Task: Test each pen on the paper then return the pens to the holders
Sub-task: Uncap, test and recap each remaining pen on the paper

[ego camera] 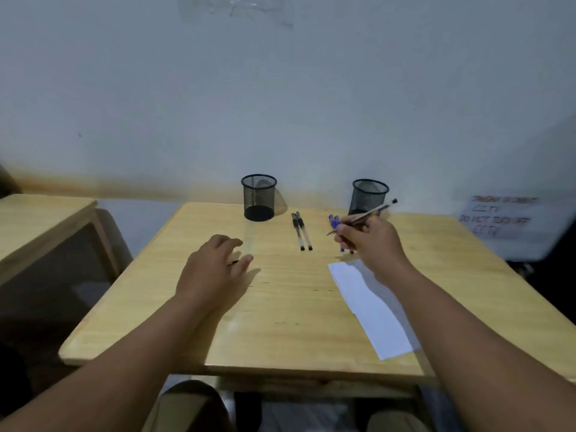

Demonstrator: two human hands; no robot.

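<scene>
My right hand (371, 241) grips a black pen (369, 214) in a writing hold, its tip pointing left and raised off the wooden table (280, 307). Just behind that hand lie blue-capped pens (334, 220), partly hidden by my fingers. Two black pens (301, 230) rest side by side near the table's middle. A white sheet of paper (371, 304) lies under my right forearm. Two black mesh holders stand at the back, the left holder (259, 197) and the right holder (368, 196); both look empty. My left hand (215, 266) rests palm down on the table with a thin dark object under its fingers.
A pale wall rises right behind the table. A second wooden table (40, 222) stands to the left, lower and apart. A white notice with handwriting (501, 219) leans at the far right. My knees show below the table's near edge.
</scene>
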